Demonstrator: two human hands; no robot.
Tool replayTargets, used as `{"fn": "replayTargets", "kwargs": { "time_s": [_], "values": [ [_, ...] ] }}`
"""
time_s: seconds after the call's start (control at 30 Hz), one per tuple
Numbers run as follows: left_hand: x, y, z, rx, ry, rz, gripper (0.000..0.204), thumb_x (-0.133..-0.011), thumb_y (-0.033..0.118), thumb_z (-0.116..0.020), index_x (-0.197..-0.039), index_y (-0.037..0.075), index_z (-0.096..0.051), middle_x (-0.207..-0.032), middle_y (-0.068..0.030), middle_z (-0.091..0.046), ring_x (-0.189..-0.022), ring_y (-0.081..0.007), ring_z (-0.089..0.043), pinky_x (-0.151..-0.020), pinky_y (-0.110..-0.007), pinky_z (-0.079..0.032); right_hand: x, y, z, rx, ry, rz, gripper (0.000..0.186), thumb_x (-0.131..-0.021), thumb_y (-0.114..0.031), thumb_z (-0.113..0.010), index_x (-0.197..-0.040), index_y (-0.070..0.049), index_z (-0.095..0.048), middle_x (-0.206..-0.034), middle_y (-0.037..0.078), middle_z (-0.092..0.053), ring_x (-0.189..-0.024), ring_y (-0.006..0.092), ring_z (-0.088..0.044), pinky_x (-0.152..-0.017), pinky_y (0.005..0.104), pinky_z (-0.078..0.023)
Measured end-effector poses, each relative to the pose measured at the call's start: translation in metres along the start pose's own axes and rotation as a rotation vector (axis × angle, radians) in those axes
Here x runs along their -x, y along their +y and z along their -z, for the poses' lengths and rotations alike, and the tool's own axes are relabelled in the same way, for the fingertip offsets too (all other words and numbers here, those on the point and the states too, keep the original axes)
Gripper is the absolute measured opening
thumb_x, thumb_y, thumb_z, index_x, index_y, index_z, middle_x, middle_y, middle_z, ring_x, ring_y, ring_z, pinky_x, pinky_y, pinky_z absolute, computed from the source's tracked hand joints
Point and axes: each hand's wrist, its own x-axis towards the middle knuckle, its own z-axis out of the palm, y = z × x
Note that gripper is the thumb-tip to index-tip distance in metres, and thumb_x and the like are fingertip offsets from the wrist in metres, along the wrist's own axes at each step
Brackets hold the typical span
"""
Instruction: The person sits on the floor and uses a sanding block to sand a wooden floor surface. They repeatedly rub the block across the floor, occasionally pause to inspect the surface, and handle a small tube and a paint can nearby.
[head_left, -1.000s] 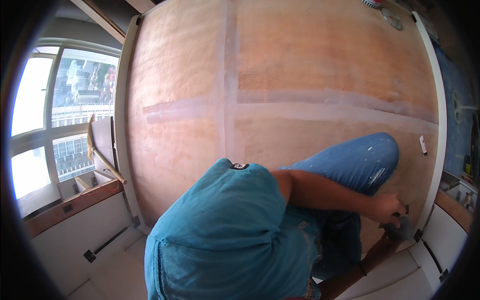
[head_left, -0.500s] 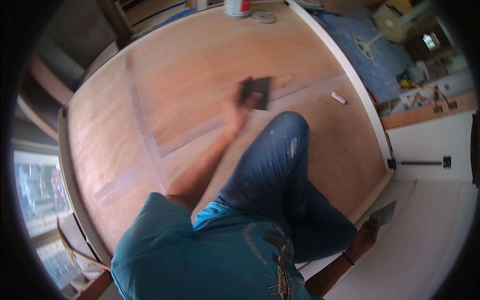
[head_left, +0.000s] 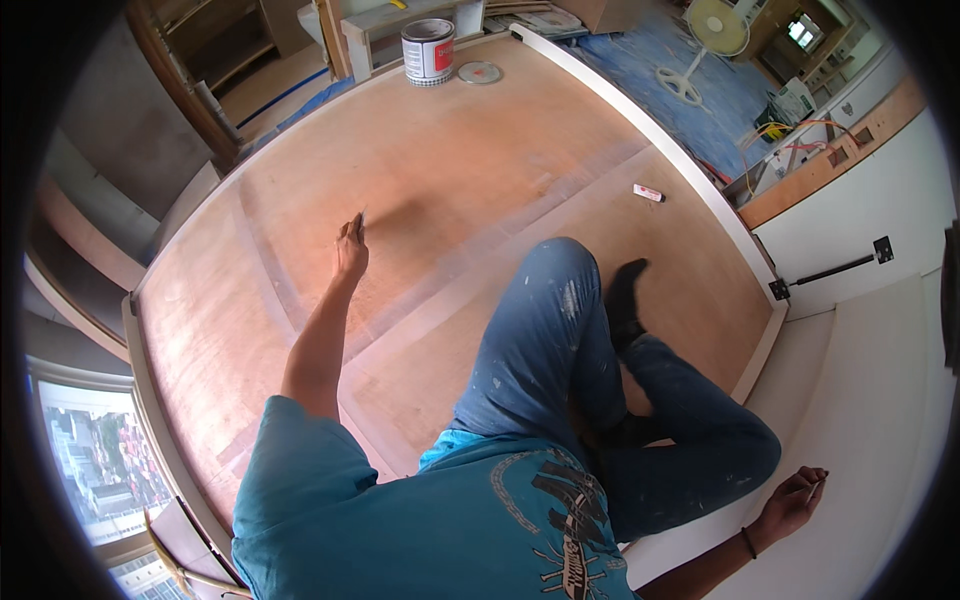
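- Reaching out over the plywood panel (head_left: 480, 150) with the left hand (head_left: 351, 250), fingers straight and pressed together around a thin flat tool (head_left: 358, 222) seen edge-on, its tip lying just beside a darker damp-looking patch (head_left: 415, 215) on the wood.
- Resting the right hand (head_left: 793, 500) on the white surface (head_left: 860, 400) at the lower right, fingers loosely curled; too small and blurred to tell whether anything is being pinched there.
- Sitting across the panel with bent legs in paint-flecked blue jeans (head_left: 560, 340), a black sock (head_left: 622, 295) lying on the wood between knee and panel edge.
- Standing well apart at the far end: a paint can (head_left: 428, 50) with a red and white label, its round lid (head_left: 479, 72) lying flat just beside it.
- Lying alone near the right edge: a small white and red object (head_left: 648, 192), kind not readable.
- Running across the wood: pale filled seams (head_left: 590, 185), crossing one another near the arm.
- Framing the panel on the right: a white trim strip (head_left: 640, 120).
- Showing beyond it: a blue floor covering (head_left: 650, 45) with a white standing fan (head_left: 710, 30) and tangled cables (head_left: 790, 135).
- Letting in daylight at the lower left: a window (head_left: 85, 470) looking onto buildings.
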Motion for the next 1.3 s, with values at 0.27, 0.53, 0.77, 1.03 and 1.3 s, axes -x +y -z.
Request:
{"fn": "replayTargets", "kwargs": {
  "time_s": [0.27,0.53,0.77,1.03,1.3],
  "values": [
    [0.02,-0.068,-0.015,-0.253,0.084,-0.052,0.085,-0.083,0.004,-0.056,-0.164,0.021,-0.036,-0.169,-0.0233,-0.028,-0.157,-0.0434,-0.023,-0.127,-0.054,-0.023,-0.106,0.012,-0.05,0.522,0.005,0.005,0.056,-0.107,-0.014,-0.055,-0.157,-0.001,-0.034,-0.125,0.009,-0.056,-0.089,0.0129,-0.055,-0.07,0.0203,-0.055],
    [0.033,-0.027,-0.012,-0.378,-0.013,0.098,0.082,-0.089,0.017,-0.06,-0.166,0.019,-0.033,-0.17,-0.0268,-0.023,-0.16,-0.0395,-0.018,-0.129,-0.053,-0.014,-0.295,0.168,-0.122,1.22,0.305,-0.109,0.051,-0.108,-0.031,-0.056,-0.154,-0.012,-0.051,-0.118,-0.002,-0.058,-0.072,-0.0004,-0.042,-0.052,0.0123,-0.029],
    [0.038,-0.039,-0.005,-0.427,-0.003,0.038,0.08,-0.087,0.011,-0.058,-0.164,0.013,-0.036,-0.166,-0.0272,-0.03,-0.154,-0.0451,-0.027,-0.125,-0.057,-0.019,-0.416,0.321,-0.095,1.461,0.054,-0.515,0.047,-0.104,-0.036,-0.062,-0.143,-0.01,-0.06,-0.133,-0.001,-0.062,-0.107,0.0048,-0.052,-0.095,0.0247,-0.044],
    [0.031,-0.012,-0.003,-0.458,-0.025,0.025,0.078,-0.09,0.025,-0.056,-0.164,0.011,-0.034,-0.167,-0.0257,-0.03,-0.155,-0.0452,-0.027,-0.124,-0.059,-0.019,-0.464,0.361,-0.035,1.595,0.076,-0.83,0.037,-0.104,-0.033,-0.064,-0.131,-0.008,-0.067,-0.112,-0.002,-0.066,-0.101,0.0072,-0.056,-0.091,0.0241,-0.045],
    [0.031,-0.012,0.003,-0.459,-0.044,0.023,0.08,-0.088,0.023,-0.054,-0.164,0.01,-0.033,-0.168,-0.0256,-0.028,-0.156,-0.044,-0.024,-0.126,-0.057,-0.016,-0.479,0.298,-0.018,1.96,-0.068,-0.568,0.047,-0.11,-0.041,-0.05,-0.139,-0.008,-0.067,-0.131,0.008,-0.067,-0.118,0.0154,-0.059,-0.107,0.0308,-0.042]
  ]
}}
